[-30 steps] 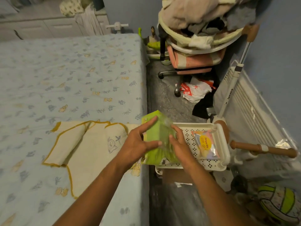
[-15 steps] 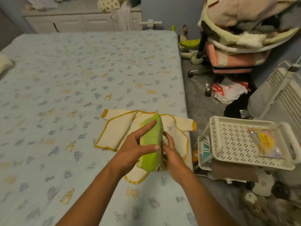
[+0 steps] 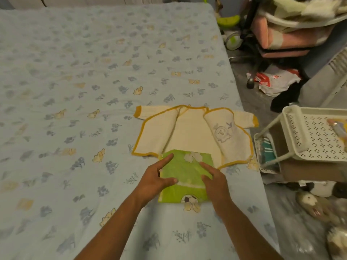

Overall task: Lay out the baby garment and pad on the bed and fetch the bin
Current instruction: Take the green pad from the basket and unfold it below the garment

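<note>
A cream baby garment (image 3: 189, 132) with mustard trim lies spread open and flat near the right edge of the bed (image 3: 93, 72). A folded green pad (image 3: 185, 171) with a football print lies flat on the bed, its far edge overlapping the garment's hem. My left hand (image 3: 155, 179) holds the pad's left side, thumb across the top. On the pad's right side, my right hand (image 3: 216, 179) holds it with the fingers spread over it.
A white perforated tray cart (image 3: 317, 136) stands on the floor right of the bed, a packet in its top tray. Farther back are a chair (image 3: 281, 34) piled with clothes and a plastic bag (image 3: 272, 81). Plush items (image 3: 311, 203) lie on the floor.
Both hands carried the green pad from over the cart to the bed and lowered it from upright to flat at the garment's hem. The view swung left toward the bed.
</note>
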A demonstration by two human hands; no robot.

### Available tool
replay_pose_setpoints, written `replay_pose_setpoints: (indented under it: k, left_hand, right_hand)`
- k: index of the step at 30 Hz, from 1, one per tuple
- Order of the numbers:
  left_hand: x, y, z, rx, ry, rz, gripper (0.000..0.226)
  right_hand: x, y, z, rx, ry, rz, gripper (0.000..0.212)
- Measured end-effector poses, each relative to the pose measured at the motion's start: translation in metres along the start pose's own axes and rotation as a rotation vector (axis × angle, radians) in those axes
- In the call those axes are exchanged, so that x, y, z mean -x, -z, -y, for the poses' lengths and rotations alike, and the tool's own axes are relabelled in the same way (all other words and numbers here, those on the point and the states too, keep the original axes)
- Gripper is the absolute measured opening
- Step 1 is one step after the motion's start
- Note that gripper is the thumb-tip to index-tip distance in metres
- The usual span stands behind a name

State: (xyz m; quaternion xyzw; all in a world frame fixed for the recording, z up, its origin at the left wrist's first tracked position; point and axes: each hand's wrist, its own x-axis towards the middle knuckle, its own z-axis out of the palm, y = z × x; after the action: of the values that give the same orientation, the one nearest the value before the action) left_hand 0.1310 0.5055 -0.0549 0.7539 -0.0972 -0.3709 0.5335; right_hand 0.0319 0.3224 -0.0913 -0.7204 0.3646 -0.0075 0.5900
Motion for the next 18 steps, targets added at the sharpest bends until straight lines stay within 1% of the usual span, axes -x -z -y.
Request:
replay_pose_setpoints:
  k: [3, 4, 6, 8, 9, 11, 13, 15, 16, 18]
  left_hand:
    - [-0.006, -0.01, 0.044, -0.148, 0.023, -0.029, 0.081]
    - [-0.009, -0.015, 0.056, -0.231, 0.029, -0.036, 0.081]
    - [-0.014, -0.026, 0.071, -0.394, 0.069, -0.052, 0.079]
    - [-0.02, -0.033, 0.08, -0.477, 0.077, -0.139, 0.074]
    - [-0.022, -0.035, 0.083, -0.476, 0.061, -0.206, 0.071]
    - [-0.026, -0.035, 0.086, -0.447, 0.019, -0.337, 0.062]
    - [-0.025, -0.035, 0.082, -0.423, -0.009, -0.411, 0.049]
    - [-0.022, -0.038, 0.075, -0.384, -0.005, -0.409, 0.041]
    - [-0.022, -0.039, 0.072, -0.348, -0.001, -0.39, 0.042]
    - [-0.022, -0.04, 0.068, -0.256, 0.017, -0.37, 0.051]
  right_hand:
    - [0.009, -0.009, -0.026, 0.17, -0.001, -0.094, 0.045]
    - [0.012, -0.011, -0.033, 0.207, -0.003, -0.109, 0.049]
    - [0.013, -0.012, -0.046, 0.276, -0.014, -0.087, 0.056]
    - [0.01, -0.013, -0.059, 0.369, -0.043, -0.063, 0.059]
    - [0.007, -0.013, -0.065, 0.415, -0.039, -0.073, 0.06]
    - [0.003, -0.011, -0.068, 0.508, 0.009, -0.097, 0.056]
    - [0.0, -0.01, -0.065, 0.621, 0.062, -0.09, 0.051]
    - [-0.003, -0.008, -0.062, 0.712, 0.11, -0.106, 0.044]
    - [-0.003, -0.006, -0.059, 0.74, 0.125, -0.126, 0.04]
    - [-0.005, -0.002, -0.053, 0.775, 0.144, -0.152, 0.034]
